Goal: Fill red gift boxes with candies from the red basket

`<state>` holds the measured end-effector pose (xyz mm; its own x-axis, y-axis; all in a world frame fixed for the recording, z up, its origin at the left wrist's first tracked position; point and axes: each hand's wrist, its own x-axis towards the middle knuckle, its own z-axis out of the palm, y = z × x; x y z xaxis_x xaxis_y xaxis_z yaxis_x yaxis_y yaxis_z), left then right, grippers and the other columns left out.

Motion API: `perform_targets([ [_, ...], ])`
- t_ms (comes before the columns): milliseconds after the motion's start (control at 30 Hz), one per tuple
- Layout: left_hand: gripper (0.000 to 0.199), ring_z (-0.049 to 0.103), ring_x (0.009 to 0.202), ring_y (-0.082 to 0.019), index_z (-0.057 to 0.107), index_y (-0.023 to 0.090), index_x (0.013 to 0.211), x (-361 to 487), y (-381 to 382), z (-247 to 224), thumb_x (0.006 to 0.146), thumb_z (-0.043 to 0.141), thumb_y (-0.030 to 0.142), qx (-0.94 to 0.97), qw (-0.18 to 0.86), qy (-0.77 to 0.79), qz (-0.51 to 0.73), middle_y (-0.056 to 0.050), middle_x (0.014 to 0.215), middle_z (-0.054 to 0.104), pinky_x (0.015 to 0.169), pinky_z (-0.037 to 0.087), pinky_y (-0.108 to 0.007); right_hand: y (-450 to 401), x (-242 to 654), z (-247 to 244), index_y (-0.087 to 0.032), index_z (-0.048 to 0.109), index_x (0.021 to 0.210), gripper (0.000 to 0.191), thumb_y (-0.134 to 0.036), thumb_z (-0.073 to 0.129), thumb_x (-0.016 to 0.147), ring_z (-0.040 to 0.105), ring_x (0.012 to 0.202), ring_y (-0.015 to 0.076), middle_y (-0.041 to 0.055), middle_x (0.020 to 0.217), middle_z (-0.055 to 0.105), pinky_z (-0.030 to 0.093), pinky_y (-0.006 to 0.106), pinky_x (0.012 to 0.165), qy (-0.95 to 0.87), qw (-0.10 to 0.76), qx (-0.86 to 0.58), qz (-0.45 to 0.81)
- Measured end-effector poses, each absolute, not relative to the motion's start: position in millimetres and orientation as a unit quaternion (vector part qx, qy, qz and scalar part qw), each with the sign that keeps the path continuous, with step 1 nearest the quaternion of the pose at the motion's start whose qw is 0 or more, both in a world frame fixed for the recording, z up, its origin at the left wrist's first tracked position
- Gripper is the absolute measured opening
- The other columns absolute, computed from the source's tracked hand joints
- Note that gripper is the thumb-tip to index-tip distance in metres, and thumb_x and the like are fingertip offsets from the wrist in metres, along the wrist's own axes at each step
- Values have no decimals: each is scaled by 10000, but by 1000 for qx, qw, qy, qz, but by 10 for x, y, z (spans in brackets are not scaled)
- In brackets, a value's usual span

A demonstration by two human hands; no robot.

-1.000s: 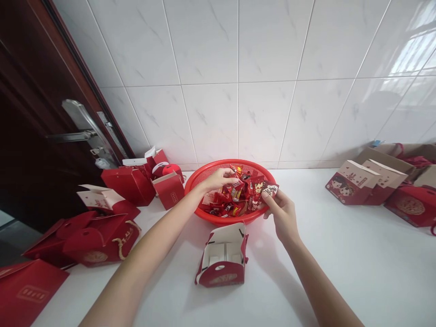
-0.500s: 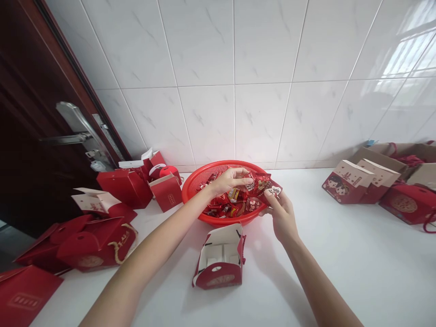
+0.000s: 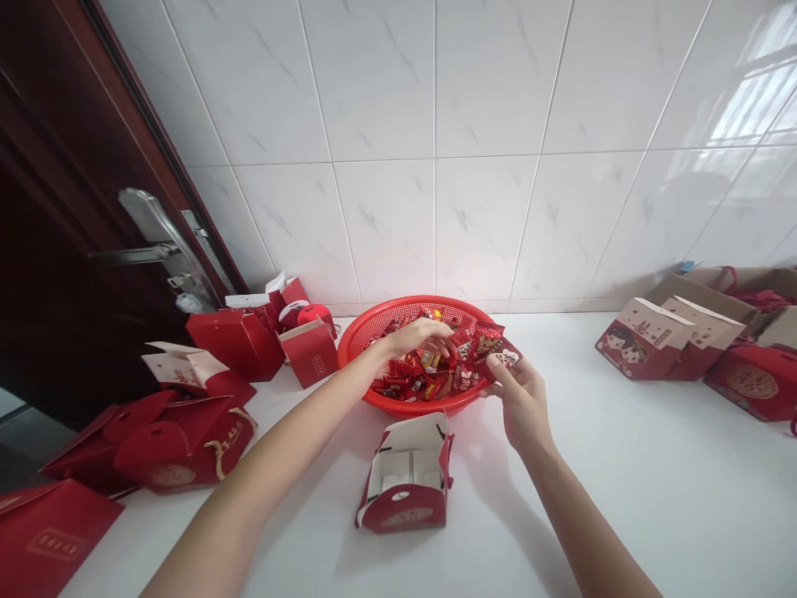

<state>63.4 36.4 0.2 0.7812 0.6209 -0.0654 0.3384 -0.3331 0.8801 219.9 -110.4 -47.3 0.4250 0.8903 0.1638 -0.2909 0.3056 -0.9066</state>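
Note:
A red plastic basket (image 3: 398, 407) stands by the tiled wall, with many red-wrapped sweets (image 3: 429, 361) inside. My left hand (image 3: 420, 336) is over the basket, its fingers bent down among the sweets; whether they grip one is unclear. At the basket's right rim my right hand (image 3: 520, 399) is closed on several red packets (image 3: 489, 340), pinched between thumb and fingers. In front of the basket sits an open red box (image 3: 404, 511) with a white inside, split by a divider; neither hand touches it.
Several red gift boxes (image 3: 237, 340) line the left side of the white table (image 3: 623, 498), near a dark door (image 3: 56, 208) with a metal handle. More red and cream boxes (image 3: 644, 340) and a brown carton (image 3: 697, 286) stand at the right.
My left hand has dropped lower over the sweets, its fingers now curling downward. My right hand still holds the packets at the rim. The whole view has shifted slightly.

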Motion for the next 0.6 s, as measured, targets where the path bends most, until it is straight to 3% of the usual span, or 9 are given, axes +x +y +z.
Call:
perform_targets([
  [100,169,664,805,-193,746,203,757,598,430,-86,651,782,329,861,379,339,18,-18,812,743,710,477,-267,-1105,2198,-488,-188,726,895,418,-515,857,669,621,674,159,26,802,675,535,265,505,-349,728,-428,406],
  [167,250,644,735,-186,774,232,752,597,419,-163,523,859,285,877,334,344,-45,8,756,732,633,439,-254,-1111,2191,-486,-189,728,891,414,-514,858,669,612,665,154,20,783,664,531,261,503,-351,726,-431,405],
  [233,292,625,690,-171,788,265,771,617,389,-236,498,879,313,892,277,346,-91,28,733,722,596,415,-245,-1116,2186,-479,-189,728,882,413,-517,857,667,609,666,154,18,771,658,526,257,498,-352,725,-433,403],
  [367,191,598,644,-155,751,242,698,656,375,-292,567,857,333,905,228,352,-75,28,671,686,605,411,-244,-1113,2185,-471,-189,726,868,413,-520,859,659,612,666,155,18,767,657,523,255,493,-351,727,-433,401],
  [467,132,595,687,-159,720,207,714,634,423,-245,707,767,330,909,203,364,-17,9,689,671,658,412,-248,-1110,2185,-462,-190,720,867,413,-519,856,657,611,644,153,16,759,659,526,265,494,-351,726,-434,402],
  [600,182,581,700,-158,714,176,742,570,470,-180,809,656,335,906,197,372,39,-3,681,669,709,419,-252,-1119,2179,-438,-190,711,871,420,-528,840,658,630,674,173,36,812,686,527,274,493,-354,722,-439,401],
])
